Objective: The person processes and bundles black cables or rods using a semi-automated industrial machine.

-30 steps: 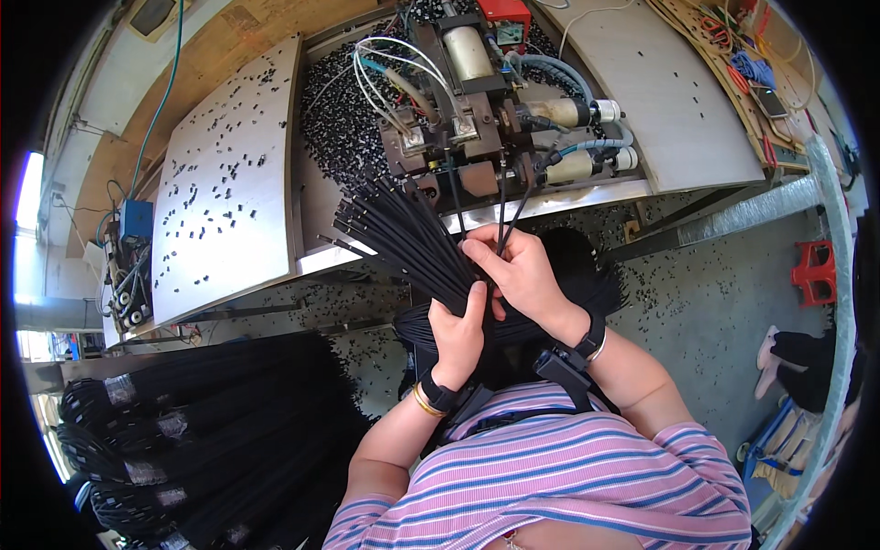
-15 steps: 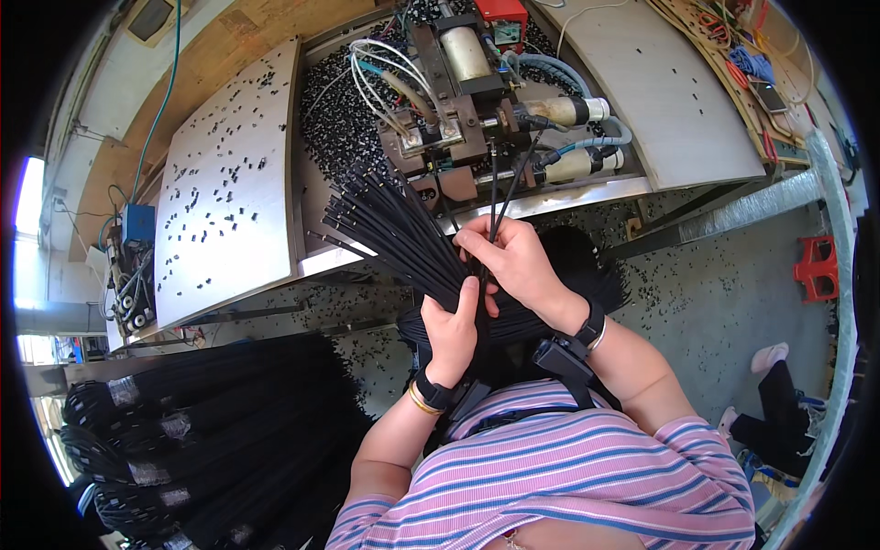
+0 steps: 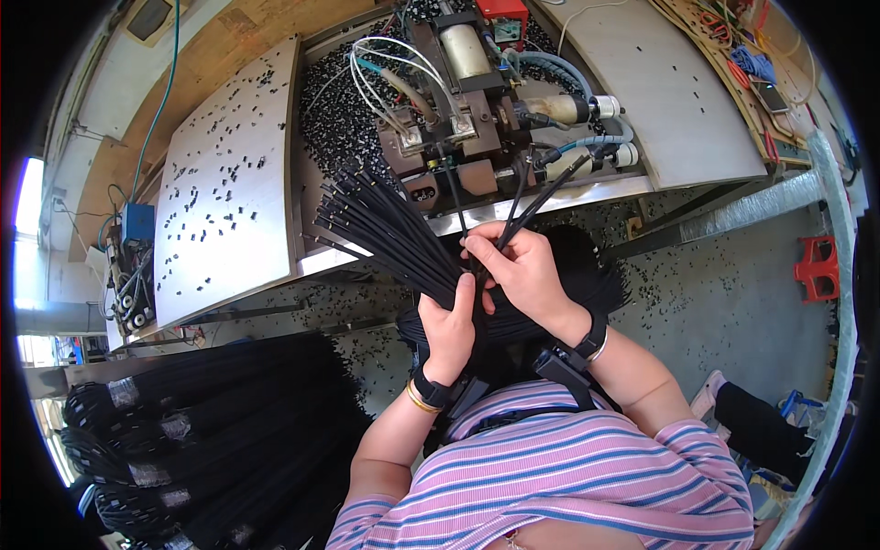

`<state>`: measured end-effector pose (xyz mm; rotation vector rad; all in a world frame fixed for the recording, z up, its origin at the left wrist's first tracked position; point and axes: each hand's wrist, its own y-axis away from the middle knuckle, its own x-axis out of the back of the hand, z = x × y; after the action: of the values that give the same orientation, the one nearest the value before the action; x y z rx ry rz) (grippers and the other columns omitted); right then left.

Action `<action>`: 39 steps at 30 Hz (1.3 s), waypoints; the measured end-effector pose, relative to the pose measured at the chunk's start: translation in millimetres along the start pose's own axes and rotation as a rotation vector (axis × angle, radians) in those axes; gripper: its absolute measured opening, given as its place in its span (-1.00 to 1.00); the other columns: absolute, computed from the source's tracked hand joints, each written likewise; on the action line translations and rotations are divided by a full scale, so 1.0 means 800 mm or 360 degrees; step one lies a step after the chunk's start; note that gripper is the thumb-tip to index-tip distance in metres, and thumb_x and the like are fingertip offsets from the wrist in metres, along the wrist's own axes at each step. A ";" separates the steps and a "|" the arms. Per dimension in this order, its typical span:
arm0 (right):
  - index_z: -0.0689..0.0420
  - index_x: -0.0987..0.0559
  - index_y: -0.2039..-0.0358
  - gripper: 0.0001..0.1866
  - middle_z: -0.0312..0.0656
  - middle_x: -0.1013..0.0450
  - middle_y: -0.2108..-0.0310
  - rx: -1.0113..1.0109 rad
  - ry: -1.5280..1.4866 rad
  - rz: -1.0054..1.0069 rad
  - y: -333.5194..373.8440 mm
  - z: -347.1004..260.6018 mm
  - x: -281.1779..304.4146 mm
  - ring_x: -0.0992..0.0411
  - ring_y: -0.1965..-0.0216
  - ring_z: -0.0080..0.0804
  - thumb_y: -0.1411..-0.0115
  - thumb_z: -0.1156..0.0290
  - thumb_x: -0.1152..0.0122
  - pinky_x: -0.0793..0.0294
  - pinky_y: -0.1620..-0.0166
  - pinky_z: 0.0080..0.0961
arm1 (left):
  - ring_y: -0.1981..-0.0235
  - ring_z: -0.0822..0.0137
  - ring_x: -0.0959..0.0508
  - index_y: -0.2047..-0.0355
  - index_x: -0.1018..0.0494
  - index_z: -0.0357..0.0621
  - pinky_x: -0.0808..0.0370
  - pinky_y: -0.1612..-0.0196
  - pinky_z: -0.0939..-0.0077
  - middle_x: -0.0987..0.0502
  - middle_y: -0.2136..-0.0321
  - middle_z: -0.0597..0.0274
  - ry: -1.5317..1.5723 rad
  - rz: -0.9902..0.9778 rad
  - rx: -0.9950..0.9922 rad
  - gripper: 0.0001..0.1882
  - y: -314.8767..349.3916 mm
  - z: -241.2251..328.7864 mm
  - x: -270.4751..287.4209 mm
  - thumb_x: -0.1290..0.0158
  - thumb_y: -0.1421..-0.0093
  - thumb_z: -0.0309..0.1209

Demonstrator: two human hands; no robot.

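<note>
A fan of thin black cords [image 3: 394, 234], several with small metallic tips, is gripped low down in my left hand [image 3: 449, 328]. Its thumb presses across the bundle, and the free ends spread up and to the left. My right hand [image 3: 515, 269], beside it, pinches one black cord [image 3: 456, 197] between thumb and fingers. That cord's upper end reaches into the metal machine [image 3: 449, 137] in front of me. Several other cords [image 3: 550, 197] slant up to the right out of the same hand. The bundle's lower part is hidden behind my hands.
Small black bits cover the machine bed [image 3: 339, 119] and dot the left white panel [image 3: 220, 174]. At lower left lies a pile of tied black cord bundles [image 3: 229, 431]. A red stool [image 3: 816, 269] stands on the right; another person's leg [image 3: 761, 422] shows below it.
The right-hand cords have tipped further right, and one cord now reaches into the machine. Parts of the machine have shifted right. My left hand barely moved; the other person's leg has shifted left.
</note>
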<state>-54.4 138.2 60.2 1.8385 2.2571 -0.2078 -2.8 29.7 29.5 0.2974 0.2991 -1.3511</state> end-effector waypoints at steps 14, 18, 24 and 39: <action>0.25 -0.52 0.37 -0.81 -0.28 -0.48 0.50 -0.0242 -0.0104 -0.0054 -0.023 -0.004 -0.009 -0.36 0.68 -0.65 -0.24 0.36 -0.10 -0.31 0.68 -0.72 | 0.63 0.46 -0.45 0.25 -0.38 -0.33 -0.37 0.56 0.65 -0.51 0.51 0.19 -0.0047 0.0085 -0.0012 -0.89 -0.013 0.014 0.000 0.07 -0.26 -0.53; 0.22 -0.50 0.47 -0.69 -0.28 -0.42 0.69 -0.0322 0.0064 -0.0119 -0.021 -0.003 -0.003 -0.31 0.83 -0.58 -0.25 0.22 -0.06 -0.24 0.77 -0.64 | 0.67 0.52 -0.41 0.53 -0.44 -0.29 -0.28 0.58 0.67 -0.45 0.67 0.32 -0.0416 0.0186 0.0052 -0.77 -0.008 0.008 -0.001 0.04 -0.25 -0.46; 0.22 -0.50 0.42 -0.74 -0.28 -0.38 0.74 -0.0191 0.0031 -0.0395 -0.019 -0.023 0.012 -0.28 0.86 -0.55 -0.21 0.25 -0.13 -0.20 0.81 -0.60 | 0.66 0.49 -0.38 0.40 -0.40 -0.28 -0.31 0.58 0.62 -0.44 0.62 0.25 -0.0345 0.0310 0.0020 -0.81 -0.010 0.001 -0.028 0.06 -0.29 -0.39; 0.24 -0.56 0.37 -0.78 -0.32 -0.43 0.65 -0.0235 0.0048 -0.0037 0.007 -0.012 0.007 -0.29 0.81 -0.64 -0.24 0.32 -0.11 -0.20 0.77 -0.67 | 0.64 0.45 -0.48 0.32 -0.43 -0.37 -0.42 0.53 0.62 -0.50 0.57 0.23 -0.0130 0.0208 0.0017 -0.89 0.012 -0.005 -0.013 0.04 -0.25 -0.53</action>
<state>-51.0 146.6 67.8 1.7522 2.2484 -0.0164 4.6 42.7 30.5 0.2654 0.2010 -1.2331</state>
